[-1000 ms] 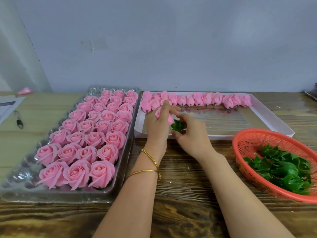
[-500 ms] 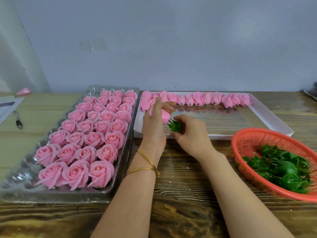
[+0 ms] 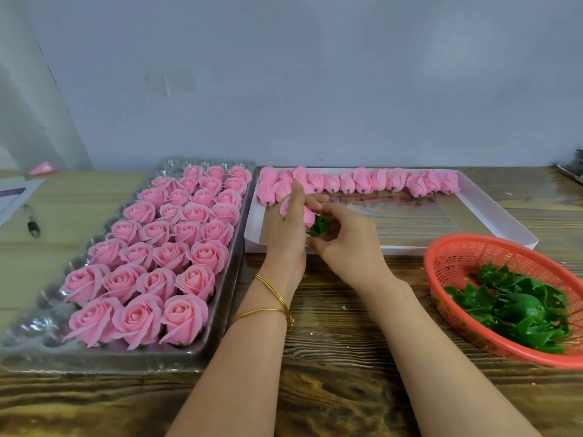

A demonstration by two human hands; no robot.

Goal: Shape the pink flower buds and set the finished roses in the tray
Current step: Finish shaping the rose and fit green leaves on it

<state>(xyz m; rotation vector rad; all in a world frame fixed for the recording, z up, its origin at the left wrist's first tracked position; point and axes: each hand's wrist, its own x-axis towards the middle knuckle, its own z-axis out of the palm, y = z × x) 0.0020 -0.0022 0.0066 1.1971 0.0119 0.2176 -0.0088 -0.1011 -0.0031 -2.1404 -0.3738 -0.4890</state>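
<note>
Bud [image 3: 307,217]: pink; in the head view it is held over the near left corner of the box [image 3: 492,212], with a green calyx [image 3: 317,228] at its base.
Left hand [image 3: 285,234]: the fingers are curled round the bud from the left, and two gold bangles [image 3: 274,291] are worn on the wrist.
Right hand [image 3: 347,244]: the calyx is pinched between thumb and fingertips, just right of the bud.
Tray [image 3: 202,351]: clear plastic, set on the left of the table [image 3: 331,389]. Finished roses [image 3: 176,257] are seated in it in rows of four, and bare cups are seen along its left edge and far end.
Other buds [image 3: 362,181]: unshaped, laid in a row along the far wall of the box.
Basket [image 3: 441,257]: orange, at the near right, loaded with green calyxes [image 3: 517,310].
Pen [image 3: 31,223]: laid at the far left, well apart from the tray.
</note>
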